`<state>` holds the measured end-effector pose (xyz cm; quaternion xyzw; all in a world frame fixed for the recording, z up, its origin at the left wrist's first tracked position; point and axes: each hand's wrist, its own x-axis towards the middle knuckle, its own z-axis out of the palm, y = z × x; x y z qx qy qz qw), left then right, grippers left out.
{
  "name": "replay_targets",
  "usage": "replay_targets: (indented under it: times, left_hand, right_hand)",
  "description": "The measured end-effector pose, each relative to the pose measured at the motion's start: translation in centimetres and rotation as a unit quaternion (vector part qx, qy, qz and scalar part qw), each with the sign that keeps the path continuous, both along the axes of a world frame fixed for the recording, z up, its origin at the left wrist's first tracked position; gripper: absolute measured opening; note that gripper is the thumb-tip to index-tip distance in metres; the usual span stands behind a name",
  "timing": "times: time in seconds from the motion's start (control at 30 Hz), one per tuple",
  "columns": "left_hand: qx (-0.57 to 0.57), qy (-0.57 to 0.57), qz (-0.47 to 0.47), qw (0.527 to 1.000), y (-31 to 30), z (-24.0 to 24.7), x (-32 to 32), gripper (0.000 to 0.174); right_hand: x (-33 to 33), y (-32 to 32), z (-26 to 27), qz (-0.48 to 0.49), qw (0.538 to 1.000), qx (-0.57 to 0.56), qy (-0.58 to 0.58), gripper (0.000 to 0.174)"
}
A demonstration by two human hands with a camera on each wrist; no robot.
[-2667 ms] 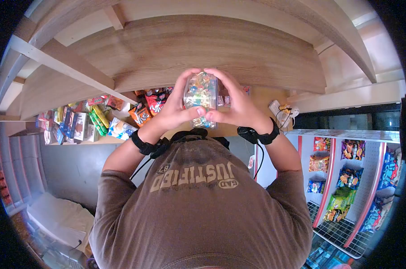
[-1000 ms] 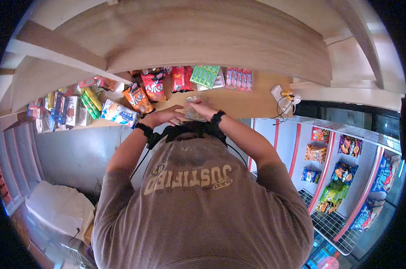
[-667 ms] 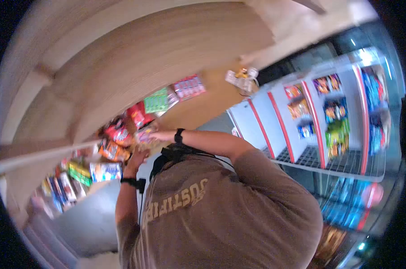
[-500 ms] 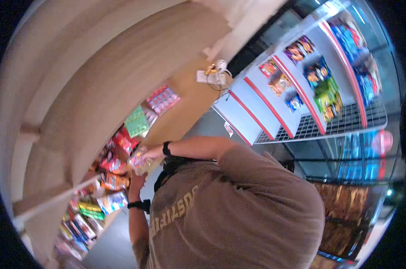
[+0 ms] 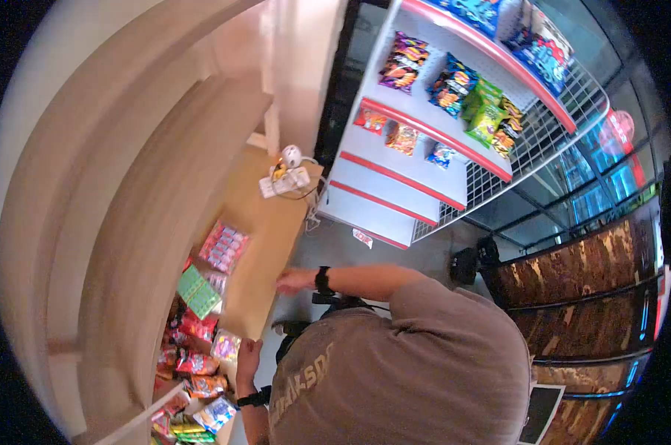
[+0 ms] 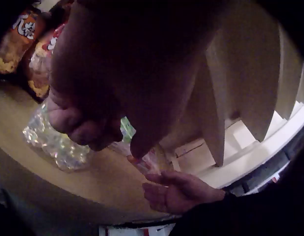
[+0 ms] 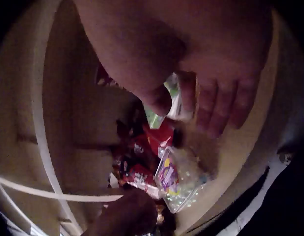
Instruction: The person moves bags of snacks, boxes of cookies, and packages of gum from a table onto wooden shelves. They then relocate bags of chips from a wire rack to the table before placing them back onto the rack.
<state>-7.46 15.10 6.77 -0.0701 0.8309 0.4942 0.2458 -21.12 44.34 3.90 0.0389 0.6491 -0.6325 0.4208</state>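
Note:
A clear plastic container (image 5: 226, 346) with shiny wrapped pieces lies on the wooden counter, near its front edge. My left hand (image 5: 248, 362) is right beside it. In the left wrist view, the left hand (image 6: 85, 120) has loosely bent fingers against the container (image 6: 58, 142), its thumb apart; exact contact is hidden. My right hand (image 5: 298, 280) is over the counter's edge, away from the container, holding nothing. The right wrist view has the right hand (image 7: 211, 73) with extended fingers above the container (image 7: 179, 179), which bears a purple and yellow label.
Red and orange snack bags (image 5: 196, 362), a green pack (image 5: 198, 291) and a pink pack (image 5: 223, 246) lie along the counter (image 5: 265, 230). A power strip (image 5: 284, 182) with cables sits at its far end. Beyond stands a rack (image 5: 395, 182) of snack bags.
The head view has turned, bringing more of the rack and floor into sight. My right hand has let go of the container and moved away from it; the left hand stays by it.

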Motion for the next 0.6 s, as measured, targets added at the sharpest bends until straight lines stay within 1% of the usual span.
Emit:
replay_targets:
  times: [0.03, 0.07, 0.1, 0.17, 0.23, 0.3, 0.37, 0.4, 0.43, 0.5, 0.53, 0.6]
  left_hand:
    - [0.031, -0.015, 0.007, 0.999, 1.5, 0.4, -0.6, 0.024]
    - [0.058, -0.045, 0.009, 0.997, 2.2, -0.8, -1.1, 0.022]
    - [0.056, -0.04, 0.0, 0.998, 3.2, -2.0, -1.4, 0.022]
    - [0.105, -0.062, 0.043, 0.992, 6.4, -2.0, -2.6, 0.021]
    - [0.121, -0.039, 0.024, 0.992, 9.5, -2.9, -3.6, 0.02]
    - [0.158, -0.007, 0.048, 0.986, 13.3, -3.2, -4.2, 0.019]
    - [0.133, 0.005, 0.025, 0.991, 17.5, -2.1, -4.9, 0.02]
    - [0.111, 0.015, 0.011, 0.994, 19.7, -1.4, -5.1, 0.021]
    - [0.107, 0.016, 0.008, 0.994, 22.0, -0.4, -5.4, 0.021]
    - [0.093, -0.005, -0.037, 0.995, 26.5, 1.7, -6.1, 0.028]
    - [0.088, 0.0, -0.037, 0.995, 28.3, 2.2, -6.8, 0.028]
    - [0.067, 0.02, -0.109, 0.992, 31.9, 2.8, -8.1, 0.038]
  right_hand:
    - [-0.1, 2.8, 0.6, -0.012, 1.0, 0.0, 0.007, 0.022]
    - [-0.4, 5.8, 1.1, -0.072, 0.997, -0.003, -0.008, 0.02]
    - [-0.6, 9.0, 1.7, -0.13, 0.991, -0.007, -0.024, 0.019]
    - [-0.3, 15.4, 9.5, -0.212, 0.976, -0.052, 0.002, 0.023]
    - [-1.1, 23.1, 11.6, -0.238, 0.968, -0.023, 0.078, 0.036]
    - [-1.0, 31.3, 14.4, -0.318, 0.924, 0.033, 0.209, 0.037]
    - [-0.5, 38.6, 17.6, -0.447, 0.846, 0.036, 0.288, 0.035]
    - [-0.3, 42.3, 18.5, -0.498, 0.803, 0.075, 0.319, 0.034]
    - [0.0, 45.6, 19.3, -0.546, 0.754, 0.112, 0.347, 0.033]
    - [1.1, 49.7, 21.5, -0.611, 0.692, 0.099, 0.372, 0.032]
    - [1.7, 51.1, 21.8, -0.613, 0.69, 0.093, 0.372, 0.032]
    - [2.2, 53.5, 22.2, -0.617, 0.681, 0.084, 0.386, 0.033]
